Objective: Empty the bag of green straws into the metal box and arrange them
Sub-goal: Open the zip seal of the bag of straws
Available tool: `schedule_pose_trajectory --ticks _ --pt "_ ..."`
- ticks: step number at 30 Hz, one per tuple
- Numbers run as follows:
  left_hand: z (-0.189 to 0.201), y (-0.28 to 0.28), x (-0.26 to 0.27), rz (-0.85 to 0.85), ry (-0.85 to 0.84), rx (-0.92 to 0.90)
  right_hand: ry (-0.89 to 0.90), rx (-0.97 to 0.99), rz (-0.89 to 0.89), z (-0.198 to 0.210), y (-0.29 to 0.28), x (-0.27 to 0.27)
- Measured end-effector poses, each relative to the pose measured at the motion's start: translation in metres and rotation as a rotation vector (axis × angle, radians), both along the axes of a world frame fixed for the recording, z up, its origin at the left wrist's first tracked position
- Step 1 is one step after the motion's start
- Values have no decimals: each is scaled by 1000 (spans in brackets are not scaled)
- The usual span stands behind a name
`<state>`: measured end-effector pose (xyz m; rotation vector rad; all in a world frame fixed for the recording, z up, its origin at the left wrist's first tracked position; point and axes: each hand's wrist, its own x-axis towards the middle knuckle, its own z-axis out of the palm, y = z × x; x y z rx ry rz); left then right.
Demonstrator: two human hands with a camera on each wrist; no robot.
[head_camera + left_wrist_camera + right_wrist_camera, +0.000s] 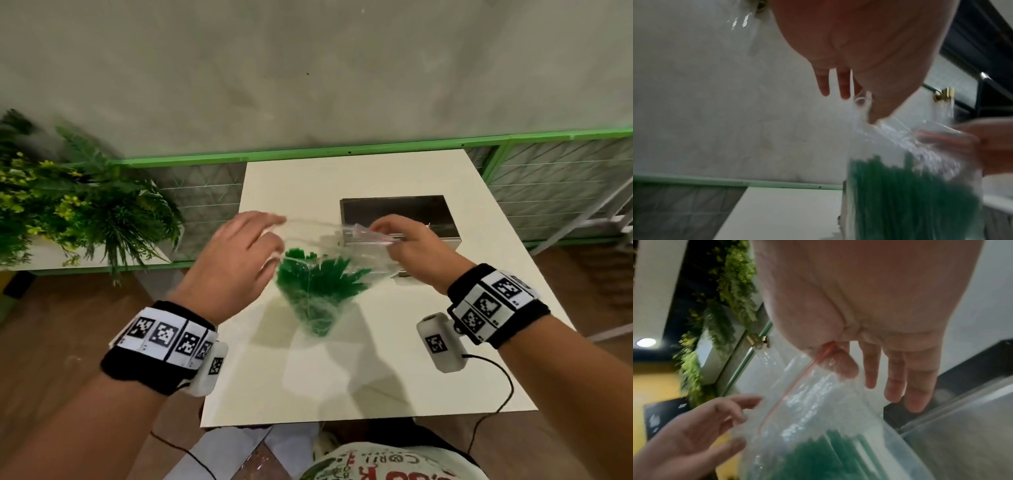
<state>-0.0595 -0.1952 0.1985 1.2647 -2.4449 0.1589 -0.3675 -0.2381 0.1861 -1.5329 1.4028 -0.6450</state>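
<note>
A clear zip bag hangs upright over the white table, its lower half packed with green straws. My left hand pinches the left side of the bag's mouth between thumb and forefinger, the other fingers straight. On the right side my right hand pinches the red zip strip. The mouth is pulled apart between the two hands. Behind the bag, the open metal box sits on the table, dark inside. The right wrist view has the box wall close beside the bag.
A green-framed wire fence runs behind the table, against a grey wall. Leafy plants stand on a shelf at the left. A black cable trails off the table's near right corner. Wooden floor lies on both sides.
</note>
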Motion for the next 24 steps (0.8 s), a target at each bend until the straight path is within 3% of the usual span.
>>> schedule_pose_trajectory --ticks 3,7,9,11,13,16,19,22,24 --pt "-13 7 0 129 144 -5 -280 241 -149 2 0 7" --pt "-52 23 1 405 568 557 -594 436 -203 0 -2 7" --pt "-75 30 -3 470 591 818 -639 451 -269 0 -5 10" --pt "-95 36 -15 444 492 978 -691 500 -286 0 -6 16" --pt "-107 37 -30 376 589 1054 -773 594 -140 2 -5 18" --pt "-110 25 -50 433 1161 1050 -827 634 213 2 -1 16" --pt "-102 6 -51 529 1193 1041 -619 473 293 -11 -4 1" --pt "-92 -4 -47 457 1030 1057 29 165 304 -35 -10 -21" --pt "-90 -11 -46 434 920 1115 275 71 367 -52 -6 -27"
